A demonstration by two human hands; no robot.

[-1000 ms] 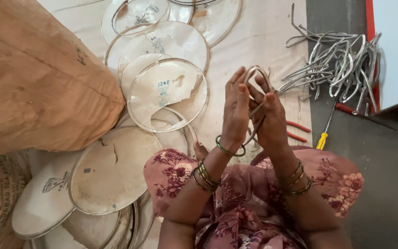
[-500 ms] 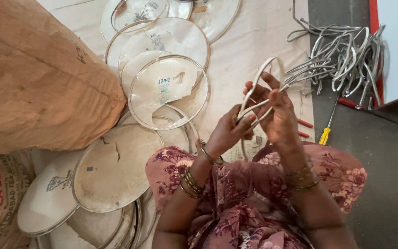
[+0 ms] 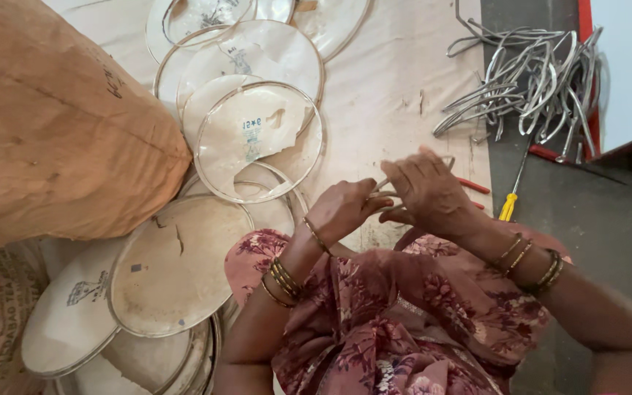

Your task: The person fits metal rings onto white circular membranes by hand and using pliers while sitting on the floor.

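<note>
Both my hands hold one bent silvery metal handle over my lap. My left hand grips its lower left part with fingers curled. My right hand covers the right part from above, so most of the handle is hidden. Gold bangles sit on both wrists. I wear a pink floral garment. Just beyond my hands lies a round glass lid with a metal rim, its paper wrapping torn.
More round lids are stacked on a pale cloth at left and top. A big brown sack fills the left. A heap of metal handles lies at top right. A yellow-handled screwdriver and red-handled pliers lie beside my right hand.
My hands have come down from a raised position toward my lap. The metal handle, earlier held up and plainly visible, is now mostly covered by my right hand.
</note>
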